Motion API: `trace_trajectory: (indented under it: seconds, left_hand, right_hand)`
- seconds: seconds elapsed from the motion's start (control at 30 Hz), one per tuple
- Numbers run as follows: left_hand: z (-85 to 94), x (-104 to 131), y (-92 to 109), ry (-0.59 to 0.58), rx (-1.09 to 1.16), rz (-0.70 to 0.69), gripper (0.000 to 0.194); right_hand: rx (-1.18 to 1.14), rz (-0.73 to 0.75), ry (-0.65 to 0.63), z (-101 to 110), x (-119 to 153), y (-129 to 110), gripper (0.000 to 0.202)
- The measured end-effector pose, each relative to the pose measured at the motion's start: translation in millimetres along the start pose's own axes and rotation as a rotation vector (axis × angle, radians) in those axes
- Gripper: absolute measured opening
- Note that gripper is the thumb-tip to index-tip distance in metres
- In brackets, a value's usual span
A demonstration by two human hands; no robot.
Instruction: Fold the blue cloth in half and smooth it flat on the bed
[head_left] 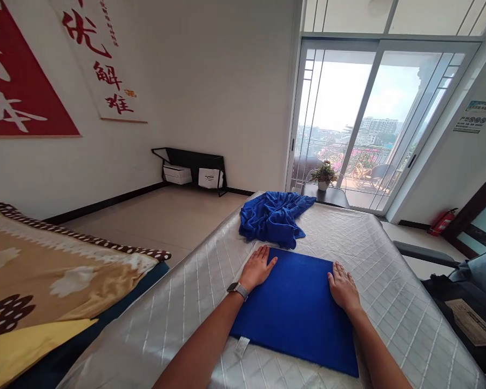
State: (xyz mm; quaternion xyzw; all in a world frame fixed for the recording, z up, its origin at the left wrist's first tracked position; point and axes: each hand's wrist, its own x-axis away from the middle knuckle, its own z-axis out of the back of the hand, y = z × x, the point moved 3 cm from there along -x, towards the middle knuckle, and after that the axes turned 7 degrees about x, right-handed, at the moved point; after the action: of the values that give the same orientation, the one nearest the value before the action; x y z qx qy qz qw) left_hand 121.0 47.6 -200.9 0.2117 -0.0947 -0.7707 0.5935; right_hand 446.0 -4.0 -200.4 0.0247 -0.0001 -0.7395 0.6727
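Note:
A flat blue cloth (295, 308), folded into a rectangle, lies on the quilted mattress (186, 313), with a white tag (242, 347) sticking out at its near left edge. My left hand (259, 267) rests on the cloth's far left corner, fingers extended and holding nothing. On the far right corner lies my right hand (343, 286), also flat with its fingers extended. Just beyond the folded cloth is a crumpled blue cloth (273, 216), which neither hand touches.
To the left is a bed with a patterned blanket (85, 275). A potted plant (324, 174) stands on a small dark table beyond the mattress. Black bags (465, 319) sit at the right, and a black rack (194, 159) is by the far wall.

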Motion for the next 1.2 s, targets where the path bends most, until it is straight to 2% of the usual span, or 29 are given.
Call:
trace_trajectory:
  seconds: [0.43, 0.63, 0.83, 1.03, 1.1, 1.2]
  left_hand:
    - [4.6, 5.2, -3.2, 0.009, -0.025, -0.001, 0.076]
    - [2.3, 5.6, -5.6, 0.019, -0.025, -0.007, 0.076]
    - [-0.4, 4.4, -7.6, 0.039, -0.029, -0.026, 0.075]
    - [0.1, 4.7, -1.5, 0.036, -0.034, -0.022, 0.072]
    - [3.1, 6.2, 2.4, 0.064, -0.037, -0.027, 0.070]
    - [13.1, 10.2, 12.7, 0.192, -0.043, -0.063, 0.064]
  right_hand:
    - [0.084, -0.060, -0.012, 14.0, 11.8, -13.8, 0.064]
    - [0.112, -0.064, 0.002, 23.1, 26.6, -17.6, 0.064]
    - [0.065, -0.003, -0.002, 11.6, 45.6, -24.3, 0.067]
    - [-0.019, -0.018, -0.020, 6.3, 49.3, -21.7, 0.068]
    - [-0.038, -0.023, -0.025, 7.6, 49.5, -19.8, 0.068]
    - [-0.048, -0.036, -0.026, 8.3, 50.2, -17.4, 0.069]
